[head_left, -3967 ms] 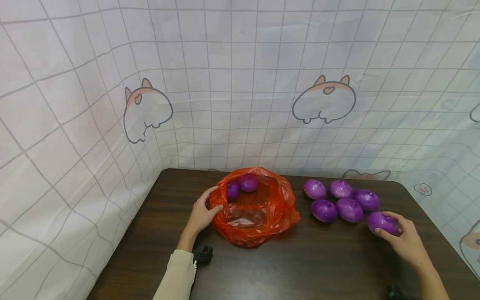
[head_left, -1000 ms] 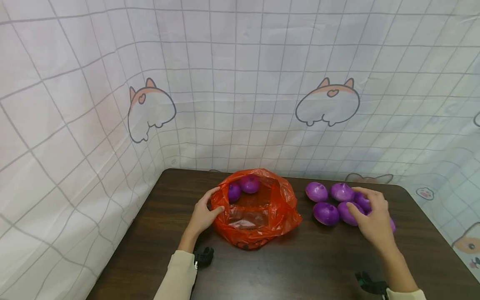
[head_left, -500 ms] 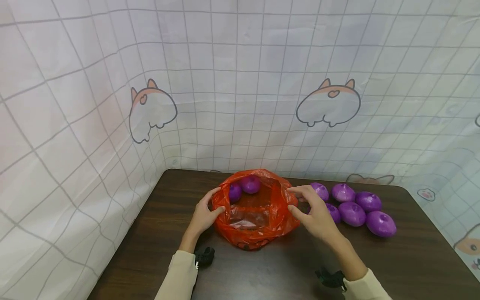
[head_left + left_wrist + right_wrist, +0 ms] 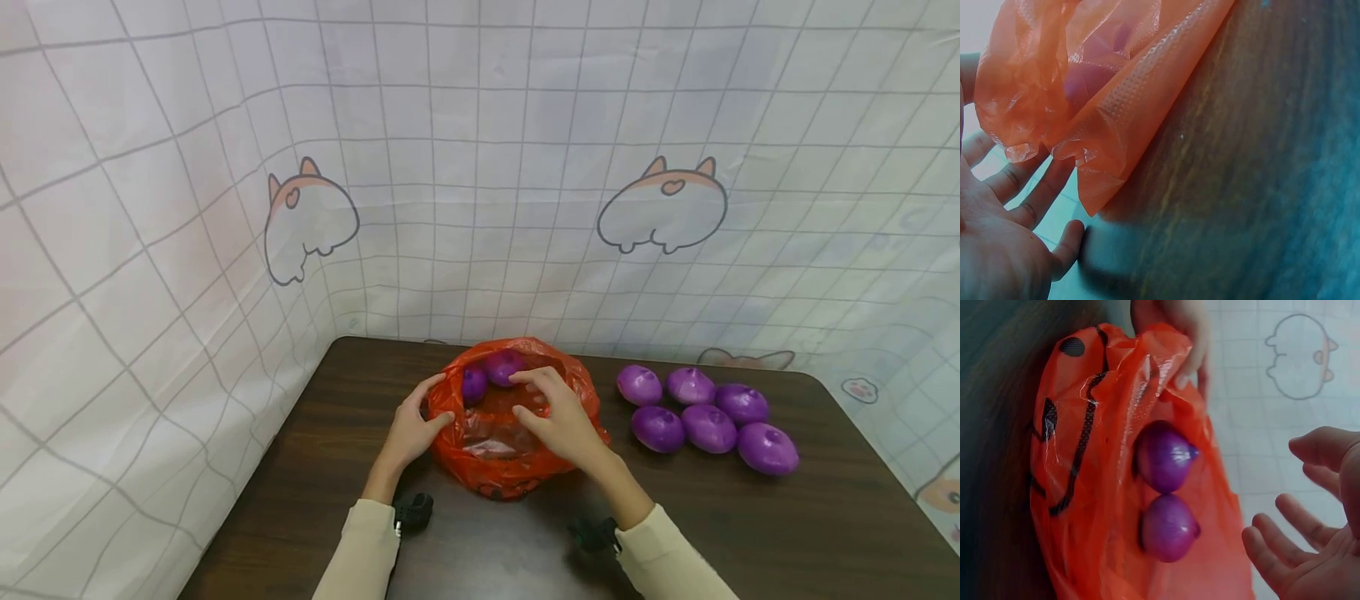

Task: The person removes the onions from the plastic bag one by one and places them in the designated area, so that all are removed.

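Observation:
A red plastic bag (image 4: 501, 483) stands with its mouth open on the table. Two purple onions lie inside; the right wrist view shows one onion (image 4: 1165, 456) touching the other onion (image 4: 1169, 528). My left hand (image 4: 408, 429) holds the bag's left rim, its thumb over the edge and fingers along the outside, seen from the palm side in the left wrist view. Above the bag's mouth hovers my right hand (image 4: 562, 423), thumb and fingers spread with nothing between them.
Several more purple onions (image 4: 709, 429) sit grouped in two rows on the dark wooden table (image 4: 495, 554), right of the bag. A white gridded curtain (image 4: 480, 208) with cartoon corgis hangs behind and beside the table.
My right hand has let go of the rightmost onion, which stays in the group. It has then moved left, empty, over the bag. My left hand has stayed on the rim.

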